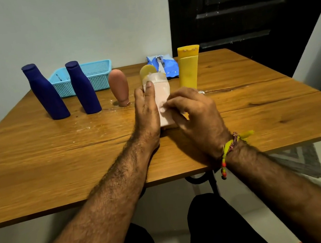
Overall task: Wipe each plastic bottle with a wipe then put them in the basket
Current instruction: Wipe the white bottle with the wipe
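Note:
A pale pink bottle point(161, 92) with a yellow cap stands at the table's middle. My left hand point(147, 110) grips its left side. Against the bottle's right side, my right hand point(194, 112) presses a white wipe point(163, 108); most of the wipe is hidden by the fingers. Two dark blue bottles point(46, 92) point(83, 87) stand at the left, in front of a light blue basket point(96, 68) by the wall. A brown bottle point(119, 87) stands cap-down beside them. On the right stands a yellow tube point(188, 67).
A blue wipe packet point(165, 65) lies behind the pink bottle near the wall. The wooden table point(57, 156) has white smears near its middle and a small white scrap at the right edge. A dark door is at the back right.

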